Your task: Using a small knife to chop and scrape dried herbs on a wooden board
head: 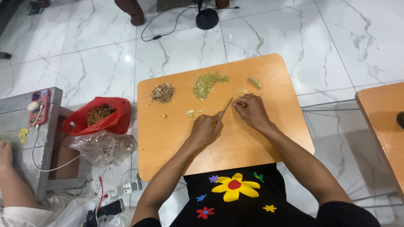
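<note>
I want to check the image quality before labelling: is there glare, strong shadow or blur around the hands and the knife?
Head view: a small bright glare spot on the marble floor; the wooden table is evenly lit, with only soft shadows beside the left hand and right hand; the knife is thin and slightly soft; the edges of the frame bend a little from the wide lens.

Left hand point(205, 129) wraps the knife point(224, 110) handle, so the handle is hidden; only the thin blade shows. Under the right hand point(251, 110) fingertips, the piece being cut is covered, too small to tell. Far right of the right hand, a second table point(385, 126) is cut off by the edge. Left of the left hand, red bag point(103, 115) contents blurred. Another person's arm point(10, 180) is cropped at bottom left.
</note>
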